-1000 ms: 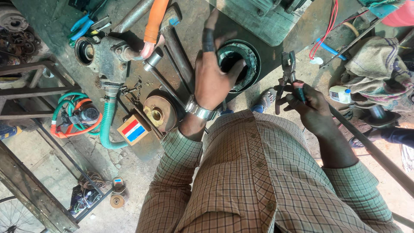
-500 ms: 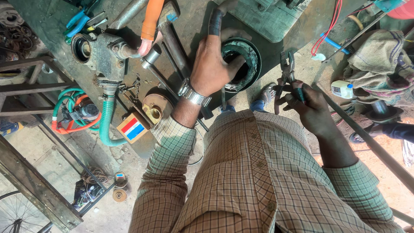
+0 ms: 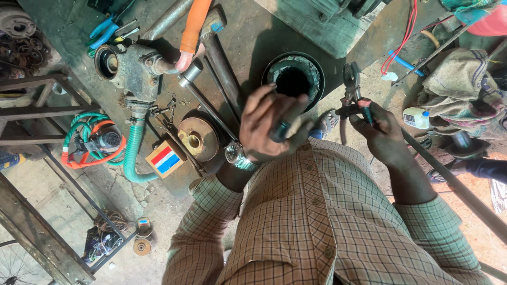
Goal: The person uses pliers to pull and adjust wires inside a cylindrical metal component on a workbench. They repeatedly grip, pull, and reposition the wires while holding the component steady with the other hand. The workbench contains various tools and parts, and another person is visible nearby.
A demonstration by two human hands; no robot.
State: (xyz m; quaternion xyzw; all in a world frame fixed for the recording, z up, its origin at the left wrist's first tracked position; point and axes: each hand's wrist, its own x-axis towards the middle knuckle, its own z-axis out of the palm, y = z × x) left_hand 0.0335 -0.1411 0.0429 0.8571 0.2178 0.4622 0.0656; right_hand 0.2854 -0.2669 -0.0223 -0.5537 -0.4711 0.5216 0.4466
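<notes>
Holding a small dark ring-shaped part (image 3: pixel 280 130) pinched in the left hand (image 3: pixel 272 124) just below the round dark metal housing (image 3: pixel 293 80) on the floor, with the right hand (image 3: pixel 381 134) clenched around grey pliers (image 3: pixel 349 95), the person seems mid-fitting, and I judge seating it squarely calls for care.

The pliers (image 3: pixel 349 95) are dark, worn metal with a red-and-teal handle, held in the right hand (image 3: pixel 381 132). They point nose-up in the view, just right of the round black housing (image 3: pixel 293 79), whose open mouth shows a teal-crusted inner wall and a dark hollow. A small dark ring-shaped part (image 3: pixel 280 131) with a teal tint sits pinched in the fingers of the left hand (image 3: pixel 269 124), just below the housing's rim and left of the pliers.
</notes>
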